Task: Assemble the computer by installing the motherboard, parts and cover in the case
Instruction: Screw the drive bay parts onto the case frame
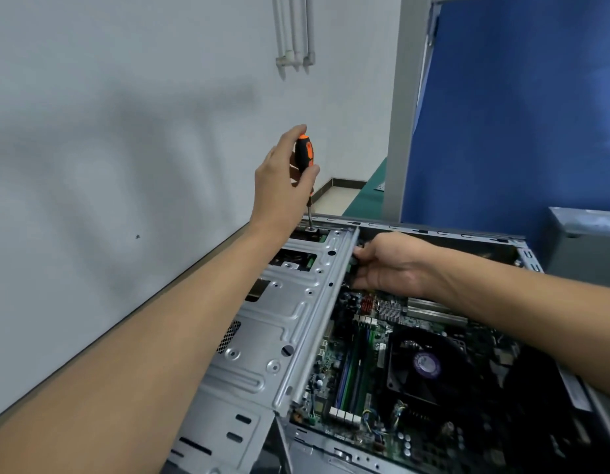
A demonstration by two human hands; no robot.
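Observation:
An open grey computer case [433, 230] lies on its side before me. My left hand [283, 179] grips an orange and black screwdriver [304, 153], held upright with its tip on a screw at the far end of the silver drive cage [279, 313]. My right hand [389, 265] reaches into the case beside the cage's right edge, its fingers curled on a small dark part that is mostly hidden. The green motherboard [351, 378] sits in the case, with a black CPU fan [426, 364], a small silver heatsink [389, 309] and memory slots showing.
A pale wall [125, 131] runs close along the left of the case. A blue partition [519, 114] and a grey post [399, 131] stand behind it. A grey box [584, 244] sits at the far right. A green bench surface [365, 196] shows beyond the case.

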